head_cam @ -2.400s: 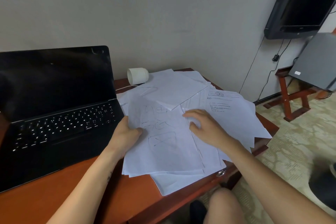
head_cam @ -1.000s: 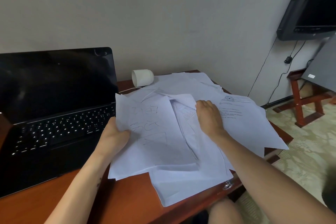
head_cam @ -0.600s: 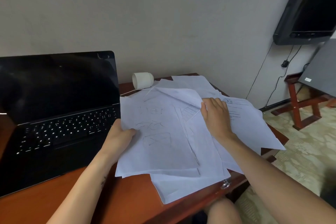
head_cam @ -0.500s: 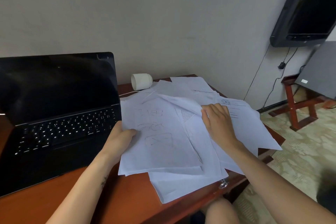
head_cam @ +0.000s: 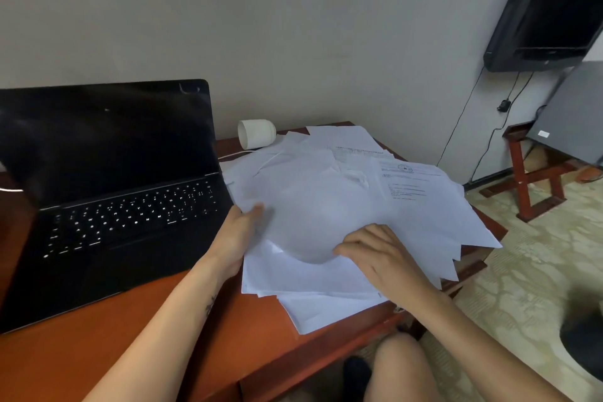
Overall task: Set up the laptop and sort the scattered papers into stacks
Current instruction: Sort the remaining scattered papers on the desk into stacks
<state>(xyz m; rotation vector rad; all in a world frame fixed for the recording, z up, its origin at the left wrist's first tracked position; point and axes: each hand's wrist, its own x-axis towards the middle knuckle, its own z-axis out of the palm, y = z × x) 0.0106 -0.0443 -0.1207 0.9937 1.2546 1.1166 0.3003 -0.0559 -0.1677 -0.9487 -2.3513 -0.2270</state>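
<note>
**Top sheet dragged back across the pile**

Half a second on, the right hand [head_cam: 381,254] has left the far middle of the papers [head_cam: 434,222] and come back to their near edge. It has drawn a blank top sheet [head_cam: 313,215] with it, and that sheet now arches, motion-blurred, over the pencilled page that showed before. One more page appears to be joining the bundle, so sorting is under way, though no separate stack is visible yet.

At the left of the frame the laptop [head_cam: 124,206] stands open on the tabletop [head_cam: 98,352], screen dark and keys lit, so that half of the job looks largely done. Just right of it, the left hand [head_cam: 236,235] pinches the bundle's left edge, thumb on top and fingers hidden beneath. Behind, a white cylinder [head_cam: 256,138] lies on its side, touching the far sheets. The right hand's fingers [head_cam: 355,240] curl over the near edge of the top sheet.

Further right a printed letter [head_cam: 408,183] lies fanned out, with corners overhanging the tabletop's right edge, where they could slide off. A wooden stand [head_cam: 528,179] and a wall television [head_cam: 548,10] sit well apart at far right.
</note>
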